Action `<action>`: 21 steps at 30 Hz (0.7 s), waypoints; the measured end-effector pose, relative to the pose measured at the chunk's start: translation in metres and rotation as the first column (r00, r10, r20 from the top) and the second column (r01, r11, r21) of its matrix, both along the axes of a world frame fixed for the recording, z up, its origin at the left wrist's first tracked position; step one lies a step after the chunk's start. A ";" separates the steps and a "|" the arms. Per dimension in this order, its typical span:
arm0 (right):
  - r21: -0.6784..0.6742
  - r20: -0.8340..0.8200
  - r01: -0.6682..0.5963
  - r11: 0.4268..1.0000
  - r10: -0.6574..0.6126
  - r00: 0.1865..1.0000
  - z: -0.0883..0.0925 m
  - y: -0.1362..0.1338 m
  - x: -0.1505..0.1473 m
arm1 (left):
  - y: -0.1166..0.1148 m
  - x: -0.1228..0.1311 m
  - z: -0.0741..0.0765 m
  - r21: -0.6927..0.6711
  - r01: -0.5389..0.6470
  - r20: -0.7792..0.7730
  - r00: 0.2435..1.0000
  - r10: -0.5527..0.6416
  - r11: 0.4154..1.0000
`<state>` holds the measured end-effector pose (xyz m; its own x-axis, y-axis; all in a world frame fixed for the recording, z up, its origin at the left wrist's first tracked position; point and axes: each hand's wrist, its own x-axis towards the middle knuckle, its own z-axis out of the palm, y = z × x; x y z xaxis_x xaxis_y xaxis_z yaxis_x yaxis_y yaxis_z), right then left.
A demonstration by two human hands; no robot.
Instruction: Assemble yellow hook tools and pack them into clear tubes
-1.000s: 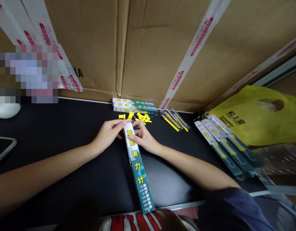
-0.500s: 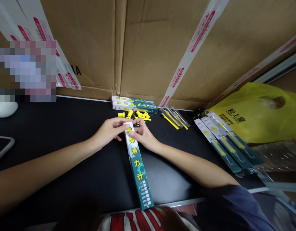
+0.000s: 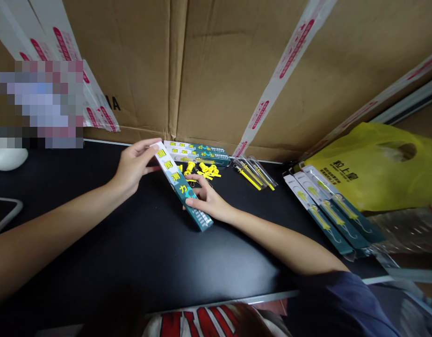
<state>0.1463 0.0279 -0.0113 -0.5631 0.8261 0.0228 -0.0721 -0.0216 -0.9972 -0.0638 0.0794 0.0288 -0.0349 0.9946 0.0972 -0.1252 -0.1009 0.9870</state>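
Observation:
A long, narrow spring scale box (image 3: 176, 178), white at its top and teal lower down with yellow characters, is held tilted over the black table. My left hand (image 3: 135, 164) pinches its white upper end. Lower down, my right hand (image 3: 207, 199) grips the teal part, thumb on the printed face. Just behind the box lie small yellow plastic parts (image 3: 206, 169), partly covered by it. Two similar boxes (image 3: 202, 153) lie at the back against the cardboard.
Clear tubes with yellow rods (image 3: 253, 173) lie right of the small parts. Several boxes (image 3: 324, 210) rest farther right, beside a yellow plastic bag (image 3: 373, 168). A phone-like device (image 3: 3, 213) and a white rounded object (image 3: 9, 157) sit at the left. A large cardboard wall (image 3: 216, 70) closes off the back.
The box has been lifted away from me and tilted to the left. My left hand moved up and left with its top end, while my right hand now grips lower on it.

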 end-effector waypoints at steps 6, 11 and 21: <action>-0.019 -0.010 -0.052 0.998 0.052 0.999 0.001 0.000 0.006 | 0.023 -0.019 0.005 0.028 -0.176 0.072 0.982 0.174 0.984; 0.037 -0.152 -0.060 0.998 0.065 0.986 -0.006 0.000 0.009 | 0.034 -0.030 0.005 -0.036 -0.234 0.142 0.961 0.237 0.972; 0.058 -0.139 0.090 0.994 -0.082 0.987 -0.010 -0.002 0.002 | 0.029 -0.024 -0.003 -0.117 -0.156 0.151 0.973 0.172 0.981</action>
<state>0.1483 0.0259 -0.0216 -0.4780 0.8656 0.1492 -0.2067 0.0542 -0.9769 -0.0875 0.1083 0.0258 -0.2051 0.9784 -0.0266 -0.2720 -0.0309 0.9618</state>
